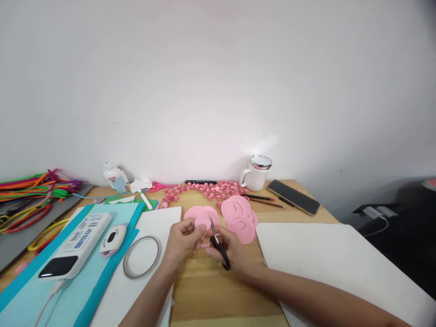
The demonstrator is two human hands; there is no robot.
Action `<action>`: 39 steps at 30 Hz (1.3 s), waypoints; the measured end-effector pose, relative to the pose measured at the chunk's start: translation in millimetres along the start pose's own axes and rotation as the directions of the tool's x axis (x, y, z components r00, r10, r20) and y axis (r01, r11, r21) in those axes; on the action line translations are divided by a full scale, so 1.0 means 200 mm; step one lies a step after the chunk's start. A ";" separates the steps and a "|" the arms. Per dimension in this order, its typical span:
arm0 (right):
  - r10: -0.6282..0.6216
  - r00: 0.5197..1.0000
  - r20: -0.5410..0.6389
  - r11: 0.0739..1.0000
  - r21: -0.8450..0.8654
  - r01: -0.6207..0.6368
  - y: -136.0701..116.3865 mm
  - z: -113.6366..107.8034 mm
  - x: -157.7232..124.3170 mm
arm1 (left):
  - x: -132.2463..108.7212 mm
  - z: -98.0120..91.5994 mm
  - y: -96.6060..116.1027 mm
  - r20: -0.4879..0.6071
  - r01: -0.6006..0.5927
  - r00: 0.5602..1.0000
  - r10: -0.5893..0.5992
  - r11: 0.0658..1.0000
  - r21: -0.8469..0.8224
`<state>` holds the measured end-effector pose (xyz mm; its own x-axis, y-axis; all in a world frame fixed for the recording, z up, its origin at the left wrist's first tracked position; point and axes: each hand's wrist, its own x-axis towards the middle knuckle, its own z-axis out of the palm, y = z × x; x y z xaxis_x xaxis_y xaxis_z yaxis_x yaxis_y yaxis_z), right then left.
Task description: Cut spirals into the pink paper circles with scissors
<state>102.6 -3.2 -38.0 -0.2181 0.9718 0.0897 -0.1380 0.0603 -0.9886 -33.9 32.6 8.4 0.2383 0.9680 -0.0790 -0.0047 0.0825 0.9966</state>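
The pink paper disc (205, 220) was just below the centre of the frame, lifted a little above the wooden table (211, 290). The left hand (182, 243) was closed on it, pinching its left edge between thumb and fingers. The right hand (235, 252) was closed through the black handles of the scissors (218, 246), and the blades pointed upward into the disc. How wide the blades stood I could not tell, they were too small in the view.

I judged that the step in hand was a cut into this disc, perhaps a curved one, because the discs in the pile (238, 217) just to the right showed curved slits. A small pink scrap (205, 244) was seen under the hands.

For the next move I thought the left hand must turn the disc slowly while the scissors stay almost in place, with the fingers kept away from the blades, as the paper is thin and bends easily.

Further up, near the wall, many small pink paper rolls (207, 188) lay in a loose row, with a white mug (255, 175) and a dark phone (293, 197) to the right of them. At lower left a metal ring (141, 256) lay on white paper, beside a power bank (76, 243). Coloured pipe cleaners (30, 190) were at the left edge.
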 end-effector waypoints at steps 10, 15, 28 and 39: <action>0.028 0.999 0.019 1.000 0.013 -0.028 -0.02 0.01 -0.01 | 0.00 0.00 0.01 -0.012 -0.045 0.999 0.044 0.994 -0.102; -0.024 0.999 0.042 0.998 0.058 0.022 -0.01 0.02 -0.01 | -0.01 0.00 -0.01 0.017 -0.065 0.998 0.064 0.997 0.039; -0.081 0.994 0.074 0.997 0.014 0.080 -0.03 0.01 0.01 | -0.01 0.00 0.02 0.035 -0.036 0.999 0.033 0.996 0.087; -0.063 0.998 0.021 0.998 0.017 0.063 -0.02 0.01 0.00 | -0.01 0.01 0.01 0.016 -0.038 0.999 0.037 0.997 0.072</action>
<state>101.8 -3.1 -33.0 -0.2296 0.9610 0.1543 -0.1673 0.1172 -0.9789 -33.3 30.7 9.9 0.2532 0.9665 -0.0417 0.0559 0.0284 0.9980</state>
